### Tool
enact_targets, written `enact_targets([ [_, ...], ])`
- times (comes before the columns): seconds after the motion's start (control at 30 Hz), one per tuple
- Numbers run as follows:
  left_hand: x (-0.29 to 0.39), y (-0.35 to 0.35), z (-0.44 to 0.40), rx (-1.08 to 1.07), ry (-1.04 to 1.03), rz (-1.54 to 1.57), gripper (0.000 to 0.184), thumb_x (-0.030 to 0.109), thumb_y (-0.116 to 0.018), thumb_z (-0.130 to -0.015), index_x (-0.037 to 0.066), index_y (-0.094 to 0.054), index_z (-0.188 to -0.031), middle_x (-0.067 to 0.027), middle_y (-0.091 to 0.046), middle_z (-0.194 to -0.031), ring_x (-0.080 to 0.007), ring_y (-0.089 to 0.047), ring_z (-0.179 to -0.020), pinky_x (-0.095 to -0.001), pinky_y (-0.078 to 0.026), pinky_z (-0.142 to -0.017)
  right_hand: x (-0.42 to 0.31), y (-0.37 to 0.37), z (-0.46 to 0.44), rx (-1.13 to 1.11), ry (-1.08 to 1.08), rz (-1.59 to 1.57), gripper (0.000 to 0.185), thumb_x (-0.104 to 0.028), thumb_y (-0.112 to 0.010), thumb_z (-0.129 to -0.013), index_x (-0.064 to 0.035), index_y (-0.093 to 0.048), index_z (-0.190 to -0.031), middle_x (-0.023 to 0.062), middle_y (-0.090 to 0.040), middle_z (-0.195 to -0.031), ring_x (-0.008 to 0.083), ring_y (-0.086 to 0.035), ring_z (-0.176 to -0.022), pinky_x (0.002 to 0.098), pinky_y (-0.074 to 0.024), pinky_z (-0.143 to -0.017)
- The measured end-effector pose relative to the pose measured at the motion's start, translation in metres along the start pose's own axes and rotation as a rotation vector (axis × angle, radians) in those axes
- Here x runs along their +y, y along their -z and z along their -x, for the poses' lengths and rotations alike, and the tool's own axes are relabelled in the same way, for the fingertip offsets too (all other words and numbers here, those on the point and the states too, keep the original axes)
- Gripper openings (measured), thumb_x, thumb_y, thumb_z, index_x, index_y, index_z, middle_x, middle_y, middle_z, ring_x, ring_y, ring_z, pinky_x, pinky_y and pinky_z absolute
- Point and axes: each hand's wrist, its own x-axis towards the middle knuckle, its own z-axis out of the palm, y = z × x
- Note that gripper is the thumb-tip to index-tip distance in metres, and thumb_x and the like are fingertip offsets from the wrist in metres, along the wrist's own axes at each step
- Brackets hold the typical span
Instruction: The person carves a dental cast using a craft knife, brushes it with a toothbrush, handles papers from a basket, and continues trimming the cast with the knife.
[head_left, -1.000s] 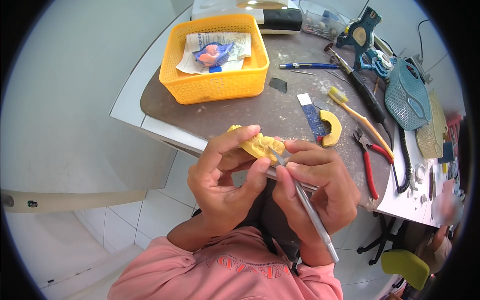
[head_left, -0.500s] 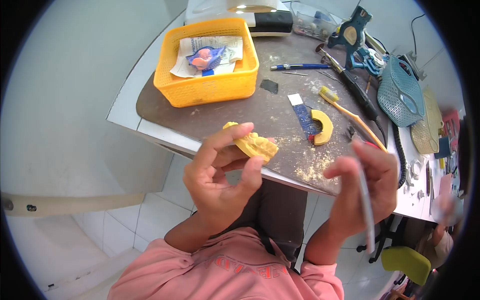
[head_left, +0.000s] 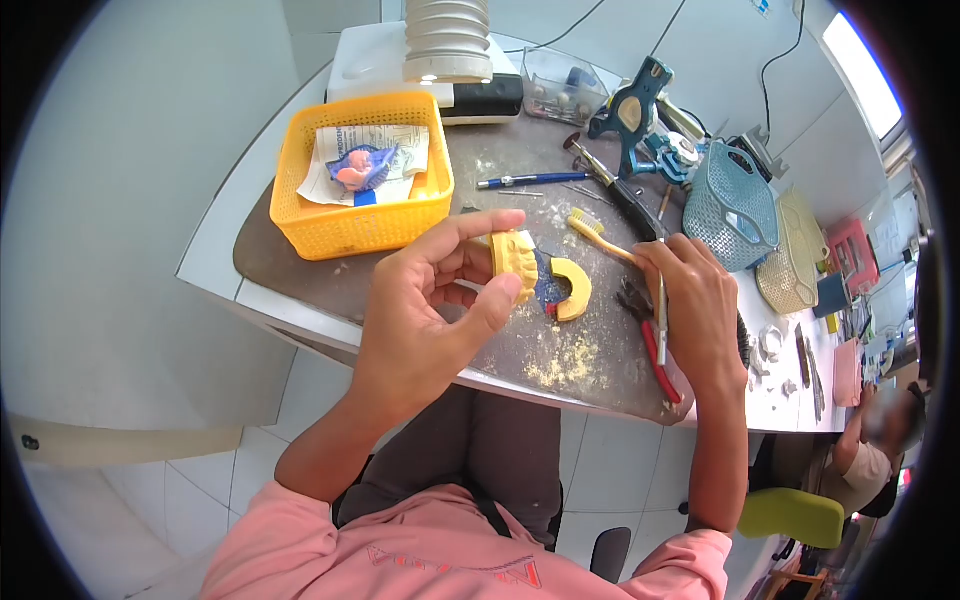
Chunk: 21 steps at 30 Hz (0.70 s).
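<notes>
While the left hand (head_left: 415, 315) pinches the yellow dental cast (head_left: 513, 266), the right hand (head_left: 697, 305), closed around the metal tool (head_left: 661, 325), touches the toothbrush (head_left: 602, 238), left of the blue basket (head_left: 732, 215).

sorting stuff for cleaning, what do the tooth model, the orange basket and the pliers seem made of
Tooth model: probably plaster or dental stone, matte yellow, with similar crumbs on the mat.
Orange basket: molded plastic, by its slight sheen and perforated walls.
Pliers: likely dark metal head; smooth red handles, perhaps plastic-coated.
</notes>
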Motion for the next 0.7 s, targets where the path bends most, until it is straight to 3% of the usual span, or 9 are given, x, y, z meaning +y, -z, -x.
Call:
enact_targets([
  [0.03,-0.001,0.0,0.001,0.004,-0.004,-0.001,0.044,0.006,-0.064,-0.09,-0.003,-0.056,-0.133,-0.0079,-0.068,-0.101,-0.0096,-0.066,-0.093,-0.0242,-0.052,-0.086,0.001,-0.001,-0.002,-0.047,-0.022,-0.001,0.011,-0.016,-0.068,-0.089,-0.0066,-0.071,-0.096,0.0061,-0.063,-0.083,0.0222,-0.062,-0.079,0.0376,-0.0516,-0.068],
  [0.1,-0.005,-0.002,0.002,0.047,-0.043,-0.013,0.043,0.008,-0.066,-0.09,0.002,-0.059,-0.131,0.0003,-0.067,-0.09,-0.0032,-0.06,-0.081,-0.0193,-0.047,-0.071,0.002,0.0,-0.003,-0.071,-0.001,-0.024,0.012,-0.016,-0.067,-0.09,-0.006,-0.07,-0.096,0.0073,-0.062,-0.082,0.0219,-0.062,-0.081,0.0383,-0.051,-0.069],
  [0.2,-0.007,-0.001,0.004,0.052,-0.056,0.002,0.044,0.008,-0.066,-0.09,0.002,-0.058,-0.132,0.0,-0.066,-0.091,-0.0031,-0.059,-0.081,-0.0192,-0.047,-0.071,-0.001,0.001,-0.001,0.007,0.031,-0.127,0.009,-0.011,-0.066,-0.09,-0.0035,-0.068,-0.095,0.0091,-0.059,-0.08,0.0228,-0.061,-0.076,0.0356,-0.0495,-0.066],
  [0.3,-0.008,-0.001,0.005,0.057,-0.061,0.005,0.044,0.007,-0.066,-0.09,0.002,-0.058,-0.132,-0.0003,-0.066,-0.092,-0.0029,-0.059,-0.081,-0.0191,-0.047,-0.07,-0.017,0.015,-0.004,0.132,-0.109,-0.377,0.005,-0.005,-0.064,-0.09,-0.0022,-0.066,-0.095,0.0099,-0.055,-0.077,0.0238,-0.058,-0.069,0.0321,-0.0469,-0.063],
  [0.4,-0.008,0.0,0.005,0.038,-0.059,-0.001,0.044,0.006,-0.066,-0.09,0.002,-0.058,-0.133,-0.0001,-0.066,-0.092,-0.003,-0.059,-0.081,-0.0191,-0.047,-0.07,-0.029,0.028,-0.005,0.081,0.071,-0.578,0.008,-0.001,-0.064,-0.091,-0.0037,-0.067,-0.098,0.0103,-0.052,-0.076,0.0214,-0.056,-0.066,0.0304,-0.0446,-0.059],
  [0.57,-0.008,0.001,0.005,0.052,-0.059,0.009,0.044,0.004,-0.066,-0.088,0.002,-0.059,-0.132,-0.0003,-0.066,-0.091,-0.0029,-0.059,-0.08,-0.0191,-0.047,-0.07,-0.027,0.027,-0.009,-0.03,0.254,-0.583,0.016,-0.002,-0.067,-0.088,-0.0039,-0.071,-0.104,0.007,-0.053,-0.075,0.0166,-0.054,-0.061,0.031,-0.0428,-0.055],
  [0.7,-0.009,0.003,0.008,0.05,-0.089,-0.016,0.044,0.003,-0.067,-0.087,0.002,-0.06,-0.131,-0.0004,-0.067,-0.09,-0.0032,-0.059,-0.079,-0.0193,-0.048,-0.071,-0.006,0.026,-0.004,0.009,0.043,-0.407,0.019,0.0,-0.069,-0.084,-0.004,-0.074,-0.102,0.0046,-0.05,-0.072,0.014,-0.049,-0.059,0.0302,-0.0396,-0.052],
])
